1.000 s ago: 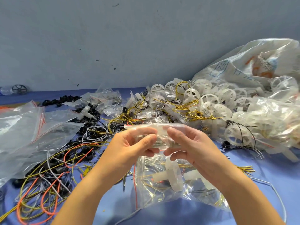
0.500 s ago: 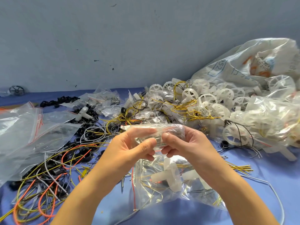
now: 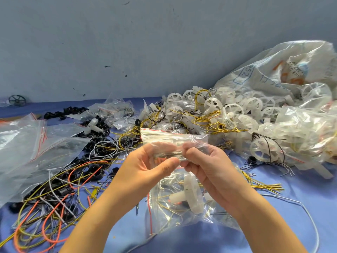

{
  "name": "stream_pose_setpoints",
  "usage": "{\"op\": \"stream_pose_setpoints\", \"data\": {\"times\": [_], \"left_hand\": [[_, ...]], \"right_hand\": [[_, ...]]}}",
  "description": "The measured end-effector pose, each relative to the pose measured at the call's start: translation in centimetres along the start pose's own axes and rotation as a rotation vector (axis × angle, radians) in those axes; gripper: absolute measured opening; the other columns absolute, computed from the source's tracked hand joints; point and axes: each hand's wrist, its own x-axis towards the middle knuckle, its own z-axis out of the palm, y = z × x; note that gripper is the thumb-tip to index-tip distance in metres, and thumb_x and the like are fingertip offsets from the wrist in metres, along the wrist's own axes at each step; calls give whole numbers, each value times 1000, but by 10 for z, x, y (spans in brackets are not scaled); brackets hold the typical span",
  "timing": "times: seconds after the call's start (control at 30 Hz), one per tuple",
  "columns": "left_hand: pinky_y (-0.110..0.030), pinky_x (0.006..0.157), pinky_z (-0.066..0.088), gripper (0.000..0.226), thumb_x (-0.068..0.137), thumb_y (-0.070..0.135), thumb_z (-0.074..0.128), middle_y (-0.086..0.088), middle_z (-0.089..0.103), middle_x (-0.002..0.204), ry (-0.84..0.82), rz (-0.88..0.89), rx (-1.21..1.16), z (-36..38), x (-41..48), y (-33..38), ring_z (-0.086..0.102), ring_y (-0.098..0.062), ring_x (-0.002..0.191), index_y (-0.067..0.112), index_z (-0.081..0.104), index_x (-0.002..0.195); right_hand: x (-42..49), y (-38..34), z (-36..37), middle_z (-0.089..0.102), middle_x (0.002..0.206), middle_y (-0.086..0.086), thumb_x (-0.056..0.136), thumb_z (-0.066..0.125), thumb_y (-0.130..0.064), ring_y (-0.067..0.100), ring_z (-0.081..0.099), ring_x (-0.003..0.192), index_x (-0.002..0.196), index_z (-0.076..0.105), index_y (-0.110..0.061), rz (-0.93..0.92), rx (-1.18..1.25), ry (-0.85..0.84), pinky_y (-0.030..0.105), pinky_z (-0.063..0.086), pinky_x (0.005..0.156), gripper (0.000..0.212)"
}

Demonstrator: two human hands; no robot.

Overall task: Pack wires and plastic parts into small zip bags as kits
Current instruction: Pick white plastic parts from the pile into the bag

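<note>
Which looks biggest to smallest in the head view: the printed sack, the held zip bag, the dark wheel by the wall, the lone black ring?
1. printed sack
2. held zip bag
3. dark wheel
4. black ring
The wheel sits farther off, so the last two are unsure.

Both hands raised over the blue table (image 3: 313, 181). Left hand (image 3: 145, 168) and right hand (image 3: 207, 168) pinch a small zip bag (image 3: 173, 140) between thumbs and fingers, red seal strip on top. A filled zip bag (image 3: 175, 214) lies under them, with a white spoked part (image 3: 193, 195) inside. Loose wires (image 3: 54, 198) at left, a pile of white wheels (image 3: 246, 110) at right.
</note>
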Motion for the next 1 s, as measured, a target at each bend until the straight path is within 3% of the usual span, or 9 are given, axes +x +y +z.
{"op": "stream_pose_setpoints", "data": {"times": [0.13, 0.2, 0.27, 0.33, 0.43, 0.5, 0.6, 0.83, 1.0], "left_hand": [[-18, 66, 54, 19, 76, 19, 74, 0, 76, 93, 59, 1, 5, 1, 2, 1, 69, -10, 76, 15, 74, 94], [-21, 64, 54, 20, 78, 24, 73, -6, 75, 88, 82, 2, 8, 1, 3, 2, 69, -16, 73, 13, 74, 94], [-23, 61, 54, 22, 82, 27, 69, -12, 74, 81, 109, -2, -7, 1, 3, 1, 69, -20, 70, 8, 74, 92], [-23, 59, 54, 26, 84, 28, 65, -13, 74, 79, 130, -18, -10, 1, 3, 1, 69, -20, 67, 5, 73, 93], [-25, 59, 55, 25, 80, 29, 67, -4, 75, 87, 105, -59, 6, 1, 3, 1, 69, -17, 70, 12, 72, 97], [-23, 61, 54, 30, 77, 26, 70, 3, 74, 92, 71, -62, 21, 0, 2, 1, 68, -10, 72, 14, 69, 104], [-21, 62, 53, 25, 80, 22, 71, -1, 73, 89, 49, -15, 37, 0, 1, 0, 67, -12, 72, 16, 70, 105], [-24, 53, 50, 16, 85, 29, 72, -4, 72, 79, 11, -66, -97, -1, 4, -1, 63, -16, 61, 16, 77, 93], [-25, 61, 53, 28, 77, 27, 80, -3, 71, 95, -43, -46, -43, -1, 2, -2, 66, -17, 71, 22, 73, 104]], "right_hand": [[-1, -4, 0, 66, 77, 8, 85, 67, -4, 12, 62, 64, 87, 75, -12, 1, 11, -62, 18, 50, 58, 11], [-3, -6, 0, 69, 78, 4, 77, 74, -17, 10, 63, 67, 98, 70, -9, -31, -66, -101, 18, 49, 59, 22], [-5, -6, -1, 69, 77, -1, 78, 75, -14, 7, 62, 67, 105, 64, -6, -87, -241, -83, 17, 48, 60, 30], [-6, -4, -1, 70, 77, -7, 82, 74, -9, 0, 61, 65, 103, 66, -8, -133, -356, -44, 13, 47, 60, 24], [-6, -5, -1, 71, 78, -9, 82, 76, -15, 1, 62, 62, 98, 67, -13, -150, -411, 32, 14, 48, 59, 19], [-6, -5, -3, 72, 77, -5, 81, 76, -19, 7, 67, 64, 102, 65, -10, -139, -384, 54, 17, 50, 58, 26], [-5, -5, -5, 74, 80, 2, 77, 77, -27, 18, 71, 69, 107, 63, -11, -101, -346, 55, 23, 52, 58, 37], [-5, -6, -7, 74, 85, 5, 74, 79, -24, 18, 71, 74, 93, 73, -24, -67, -251, -25, 20, 51, 63, 19], [-5, -4, -8, 72, 76, 8, 70, 77, -27, 18, 69, 66, 84, 75, -23, -67, -167, 18, 20, 53, 59, 14]]}}
